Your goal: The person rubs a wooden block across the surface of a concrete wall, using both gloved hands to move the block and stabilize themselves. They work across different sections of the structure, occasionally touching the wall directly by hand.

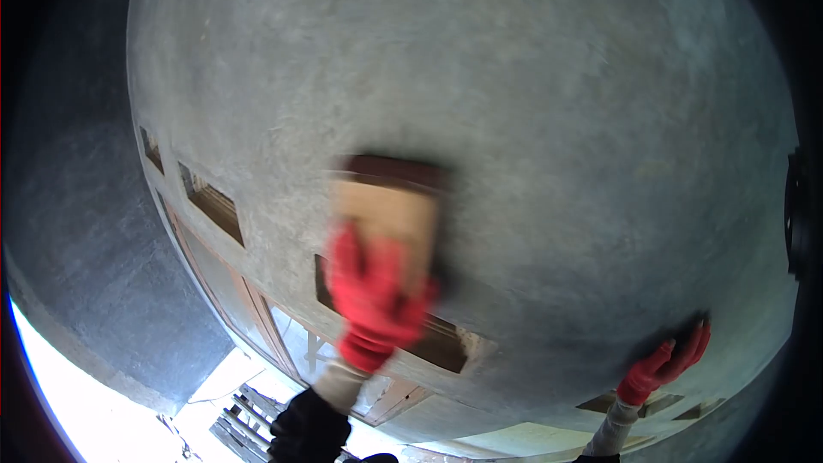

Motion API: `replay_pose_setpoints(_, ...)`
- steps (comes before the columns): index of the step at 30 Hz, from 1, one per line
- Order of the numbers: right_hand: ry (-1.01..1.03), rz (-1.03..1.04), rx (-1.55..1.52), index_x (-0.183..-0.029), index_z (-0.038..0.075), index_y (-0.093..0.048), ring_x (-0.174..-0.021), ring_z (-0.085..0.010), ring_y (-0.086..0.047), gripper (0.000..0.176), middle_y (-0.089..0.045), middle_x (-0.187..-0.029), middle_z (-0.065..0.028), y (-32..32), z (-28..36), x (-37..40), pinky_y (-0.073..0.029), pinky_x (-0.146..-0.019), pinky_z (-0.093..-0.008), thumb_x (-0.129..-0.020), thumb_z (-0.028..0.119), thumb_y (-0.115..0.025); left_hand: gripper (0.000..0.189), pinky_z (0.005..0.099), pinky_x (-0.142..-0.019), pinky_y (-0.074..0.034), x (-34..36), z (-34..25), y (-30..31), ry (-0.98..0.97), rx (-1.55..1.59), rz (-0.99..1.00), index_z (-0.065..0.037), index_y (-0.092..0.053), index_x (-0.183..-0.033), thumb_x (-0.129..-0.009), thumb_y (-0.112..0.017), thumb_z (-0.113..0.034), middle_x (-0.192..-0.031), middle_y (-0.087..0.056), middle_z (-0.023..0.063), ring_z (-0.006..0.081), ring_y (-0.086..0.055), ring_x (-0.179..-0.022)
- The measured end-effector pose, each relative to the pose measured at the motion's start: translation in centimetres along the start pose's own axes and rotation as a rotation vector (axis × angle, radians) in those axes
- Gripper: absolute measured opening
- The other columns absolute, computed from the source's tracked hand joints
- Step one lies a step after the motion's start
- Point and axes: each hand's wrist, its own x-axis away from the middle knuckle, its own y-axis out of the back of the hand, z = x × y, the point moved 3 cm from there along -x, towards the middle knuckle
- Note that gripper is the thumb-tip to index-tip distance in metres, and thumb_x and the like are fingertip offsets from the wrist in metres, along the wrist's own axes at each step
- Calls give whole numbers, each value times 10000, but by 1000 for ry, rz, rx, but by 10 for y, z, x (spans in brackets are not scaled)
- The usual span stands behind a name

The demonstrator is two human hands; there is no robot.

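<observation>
My left hand, in a red glove and blurred by motion, grips a flat tan block with a dark reddish-brown far edge. The block lies against the grey plastered surface. Lower right, my right hand, also in a red glove, rests on the same grey surface with its fingers stretched out and holds nothing.
Rectangular openings are set in the grey wall at the left, with another behind my left hand. Below are wooden window frames and a slatted wooden object. A dark object is at the right edge.
</observation>
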Motion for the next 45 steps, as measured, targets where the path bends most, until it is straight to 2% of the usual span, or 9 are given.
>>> replay_pose_setpoints(4, -44, 25, -45, -1350, -64, -473, -1322, -409, -417, 492, -438, -1421, -255, 2, 4, 1, -327, -1089, -505, -983, 260, -419, 760, 505, -1080, -344, 0, 38, -3, 441, 98, -147, -28, -307, -1508, -837, -644, -148, -1534, -225, 300, 480, -359, -1344)
replay_pose_setpoints(8, -21, 10, -30, -1345, -69, -474, -1330, -410, -410, 494, -441, -1417, -257, 1, 1, 3, -321, -1094, -508, -989, 270, -420, 709, 572, -966, -432, 6, -86, -17, -101, 94, 103, -238, -461, -1430, -770, -713, -302, -1497, -304, 280, 483, -412, -1287)
replay_pose_setpoints(10, -26, 7, -42, -1343, -70, -475, -1331, -410, -409, 494, -442, -1416, -258, -1, 0, 3, -321, -1094, -509, -992, 274, -419, 722, 628, -978, -374, 9, -108, -24, -337, 140, 103, -198, -515, -1349, -689, -732, -396, -1461, -330, 333, 538, -381, -1298)
replay_pose_setpoints(16, -30, -11, -91, -1345, -67, -476, -1329, -412, -418, 496, -445, -1415, -260, 2, -7, 8, -325, -1098, -511, -998, 282, -420, 727, 422, -1178, -172, 16, 41, -1, 581, 186, -129, -36, -209, -1538, -939, -592, -187, -1586, -147, 227, 352, -208, -1452)
replay_pose_setpoints(24, -7, -34, -91, -1350, -68, -470, -1317, -414, -436, 489, -461, -1402, -264, 3, -9, 9, -343, -1088, -512, -1007, 277, -414, 729, 692, -992, -320, 37, -91, -19, -317, 147, 121, -118, -480, -1335, -679, -720, -328, -1476, -254, 384, 593, -345, -1297)
replay_pose_setpoints(26, -13, -30, -123, -1350, -67, -471, -1317, -414, -436, 490, -462, -1402, -265, 4, -9, 8, -344, -1086, -512, -1007, 279, -414, 716, 632, -989, -382, 47, -47, -12, -119, 13, 50, -127, -513, -1348, -697, -738, -324, -1470, -297, 349, 524, -390, -1295)
replay_pose_setpoints(30, -9, -8, -105, -1362, -68, -459, -1329, -401, -424, 479, -455, -1420, -251, 4, -10, 12, -335, -1087, -490, -973, 206, -407, 679, 440, -1175, -167, 23, 49, 1, 515, 193, -126, -31, -246, -1528, -935, -563, -121, -1590, -133, 231, 359, -175, -1465)
replay_pose_setpoints(36, -46, -42, -87, -1356, -59, -474, -1319, -414, -436, 488, -462, -1403, -265, 2, -7, 12, -344, -1088, -513, -1000, 268, -412, 707, 643, -1023, -336, 42, -71, -15, -121, 29, 51, -72, -485, -1374, -733, -695, -281, -1442, -301, 394, 573, -364, -1293)
replay_pose_setpoints(45, -38, -12, -104, -1351, -84, -459, -1313, -430, -434, 485, -442, -1409, -280, 2, -5, 11, -344, -1089, -524, -987, 230, -399, 740, 507, -1105, -309, 2, 18, -5, 340, 91, -120, -37, -330, -1501, -835, -642, -117, -1545, -170, 316, 484, -320, -1374)
